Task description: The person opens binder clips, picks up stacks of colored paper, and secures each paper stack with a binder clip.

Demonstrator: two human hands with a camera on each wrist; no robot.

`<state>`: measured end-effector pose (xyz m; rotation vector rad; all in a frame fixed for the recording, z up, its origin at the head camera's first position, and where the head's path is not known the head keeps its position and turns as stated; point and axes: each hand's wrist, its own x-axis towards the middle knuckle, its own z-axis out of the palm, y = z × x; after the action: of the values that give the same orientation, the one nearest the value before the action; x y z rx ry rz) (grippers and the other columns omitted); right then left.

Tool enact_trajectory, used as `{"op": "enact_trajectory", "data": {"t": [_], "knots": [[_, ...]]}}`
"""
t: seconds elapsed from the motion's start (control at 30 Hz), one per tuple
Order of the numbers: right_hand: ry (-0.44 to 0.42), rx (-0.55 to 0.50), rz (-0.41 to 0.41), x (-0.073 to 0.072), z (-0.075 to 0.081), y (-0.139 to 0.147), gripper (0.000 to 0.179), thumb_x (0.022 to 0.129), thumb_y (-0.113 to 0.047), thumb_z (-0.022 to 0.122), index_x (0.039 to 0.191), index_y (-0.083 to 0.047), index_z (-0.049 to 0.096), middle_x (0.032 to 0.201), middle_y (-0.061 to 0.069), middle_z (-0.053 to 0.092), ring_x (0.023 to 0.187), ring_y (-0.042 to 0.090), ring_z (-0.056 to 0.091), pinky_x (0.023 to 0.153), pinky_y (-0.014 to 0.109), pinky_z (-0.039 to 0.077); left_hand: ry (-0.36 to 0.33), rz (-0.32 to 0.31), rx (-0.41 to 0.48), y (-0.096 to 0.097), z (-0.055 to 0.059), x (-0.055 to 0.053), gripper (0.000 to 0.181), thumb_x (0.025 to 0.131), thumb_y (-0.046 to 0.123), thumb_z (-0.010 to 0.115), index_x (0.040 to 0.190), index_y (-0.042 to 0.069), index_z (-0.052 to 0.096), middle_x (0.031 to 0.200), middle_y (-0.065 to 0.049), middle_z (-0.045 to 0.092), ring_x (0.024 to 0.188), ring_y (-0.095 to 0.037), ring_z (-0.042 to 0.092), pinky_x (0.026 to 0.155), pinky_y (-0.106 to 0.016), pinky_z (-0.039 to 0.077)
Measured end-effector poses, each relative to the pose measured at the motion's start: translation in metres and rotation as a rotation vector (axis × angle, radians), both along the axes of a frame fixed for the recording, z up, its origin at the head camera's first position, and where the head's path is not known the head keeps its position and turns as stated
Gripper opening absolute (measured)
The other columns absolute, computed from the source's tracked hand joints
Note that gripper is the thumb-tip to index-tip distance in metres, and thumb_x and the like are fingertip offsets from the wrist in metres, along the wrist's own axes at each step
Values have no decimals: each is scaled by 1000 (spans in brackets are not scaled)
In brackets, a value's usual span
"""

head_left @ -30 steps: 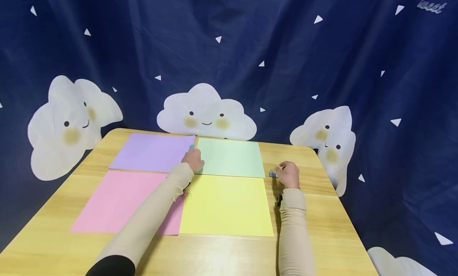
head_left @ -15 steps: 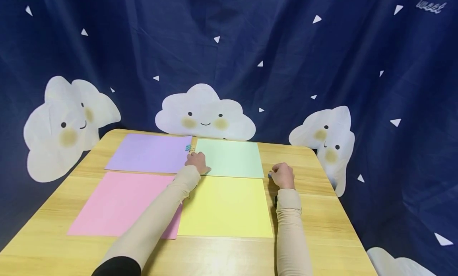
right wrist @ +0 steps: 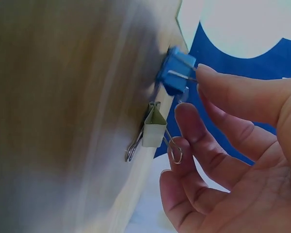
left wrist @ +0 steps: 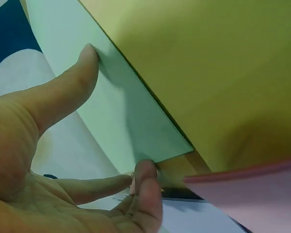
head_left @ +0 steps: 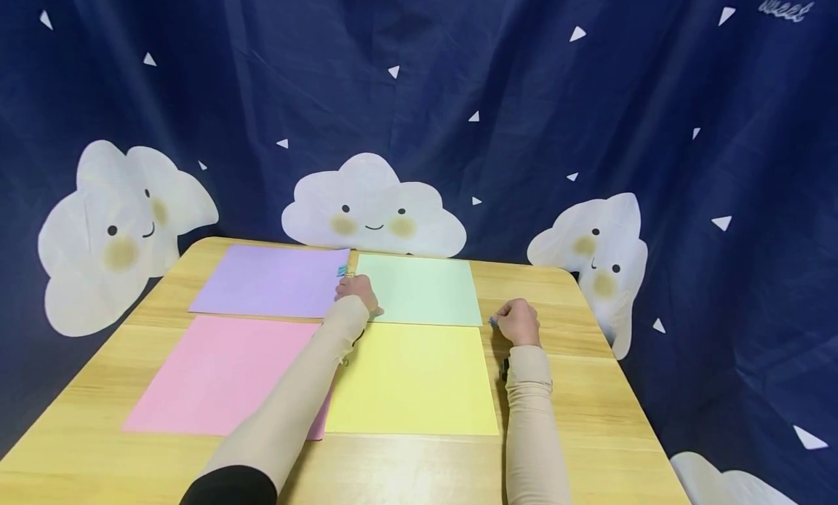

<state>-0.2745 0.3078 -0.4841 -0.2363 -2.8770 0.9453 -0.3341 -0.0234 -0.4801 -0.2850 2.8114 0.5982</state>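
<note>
My right hand [head_left: 519, 321] is to the right of the paper sheets. Its thumb and a finger pinch the wire handles of a blue binder clip [right wrist: 178, 68], low over the table. A cream binder clip [right wrist: 154, 133] stands on the wood close by, below the other fingers in the right wrist view; the head view hides it. At the left edge of a mint green sheet [head_left: 425, 294] lies my left hand [head_left: 358, 294], thumb stretched over the paper and fingertips at its corner. Just beyond that hand, a teal binder clip [head_left: 342, 271] sits on the purple sheet's right edge.
The purple sheet [head_left: 271, 279] lies back left, a pink sheet [head_left: 216, 374] front left and a yellow sheet [head_left: 412, 381] front right on the wooden table [head_left: 386, 468]. A dark blue curtain [head_left: 419, 68] with clouds hangs behind.
My left hand has shifted from beside the teal clip onto the green sheet's edge, uncovering more of that clip. My right fingers have closed on the blue clip and moved slightly left.
</note>
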Motion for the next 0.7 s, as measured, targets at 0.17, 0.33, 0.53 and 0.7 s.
{"op": "enact_trajectory", "data": {"t": [0.17, 0.33, 0.53, 0.7], "knots": [[-15, -48, 8, 1, 3, 1, 13, 94, -5, 71, 83, 0, 75, 100, 20, 78, 81, 31, 66, 62, 35, 48, -68, 19, -31, -1, 0, -4, 70, 78, 39, 91, 122, -7, 61, 126, -33, 55, 116, -43, 56, 95, -50, 56], [5, -82, 4, -1, 7, 1, 11, 95, -6, 71, 88, 2, 76, 99, 21, 78, 75, 30, 67, 66, 38, 54, -96, 37, -42, -5, -2, -12, 94, 74, 45, 93, 138, -9, 50, 129, -32, 54, 118, -41, 55, 98, -50, 56], [21, -95, -4, -3, 5, 2, 11, 94, -6, 72, 88, 2, 75, 99, 22, 77, 74, 29, 67, 70, 41, 56, -126, 51, -43, -5, -4, -19, 95, 73, 44, 94, 139, -9, 50, 131, -33, 53, 121, -41, 53, 102, -51, 53], [25, -104, 3, -3, 3, 1, 11, 95, -7, 72, 88, 2, 75, 97, 22, 77, 69, 26, 65, 70, 41, 56, -123, 44, -16, -5, -3, -19, 102, 75, 37, 93, 143, -15, 39, 134, -35, 51, 125, -43, 53, 106, -49, 53]]}}
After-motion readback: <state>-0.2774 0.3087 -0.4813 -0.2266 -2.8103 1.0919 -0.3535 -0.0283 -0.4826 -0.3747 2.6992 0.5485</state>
